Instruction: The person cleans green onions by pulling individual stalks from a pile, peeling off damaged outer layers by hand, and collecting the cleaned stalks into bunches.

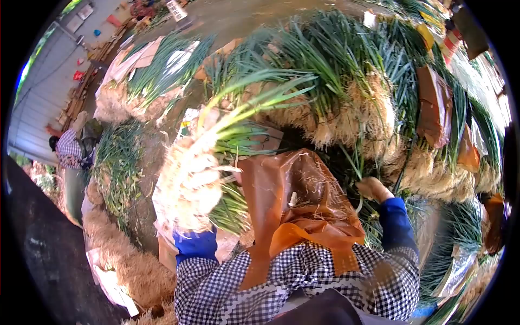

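My left hand (203,190), washed out by bright light, is closed on a bunch of green onions (219,127) in front of my left side. The pale roots lie toward me and the green leaves fan away to the upper right. Glare blurs where my fingers end and the white stems begin. On the other side, my right hand (375,189) is low beside the orange-brown apron (265,184), fingers curled round a thin green onion stalk (353,162). Loose root bits cling to the apron over my lap.
Large heaps of green onions (330,49) with thick roots (368,108) lie ahead and to the right. More rooted bundles (122,254) lie at left. Brown sheets (433,105) stand among the right-hand bundles. Another person (69,149) in a checked top is at far left, near a pale wall (40,103).
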Available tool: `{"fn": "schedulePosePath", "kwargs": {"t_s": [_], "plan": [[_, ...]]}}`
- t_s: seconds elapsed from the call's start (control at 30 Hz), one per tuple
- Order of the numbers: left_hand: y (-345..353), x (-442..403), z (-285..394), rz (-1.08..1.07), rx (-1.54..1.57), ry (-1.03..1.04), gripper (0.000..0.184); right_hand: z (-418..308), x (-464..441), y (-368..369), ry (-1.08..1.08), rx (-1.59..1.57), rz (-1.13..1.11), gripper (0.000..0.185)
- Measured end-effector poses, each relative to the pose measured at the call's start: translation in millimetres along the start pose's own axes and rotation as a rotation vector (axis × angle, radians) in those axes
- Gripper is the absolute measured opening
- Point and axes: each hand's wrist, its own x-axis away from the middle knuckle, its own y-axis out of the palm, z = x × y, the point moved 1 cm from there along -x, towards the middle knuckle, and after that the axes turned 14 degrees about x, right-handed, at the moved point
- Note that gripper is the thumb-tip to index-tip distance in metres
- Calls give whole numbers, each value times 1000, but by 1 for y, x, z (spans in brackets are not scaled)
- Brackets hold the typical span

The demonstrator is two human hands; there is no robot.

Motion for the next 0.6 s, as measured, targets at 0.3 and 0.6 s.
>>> {"fn": "schedulePosePath", "kwargs": {"t_s": [0.3,0.6], "plan": [[44,29,33,-348,-223,348,25,-199,-56,-108,-406,33,553,31],[41,28,21,-318,-61,298,17,-478,-187,-81,-1295,34,447,27]]}}
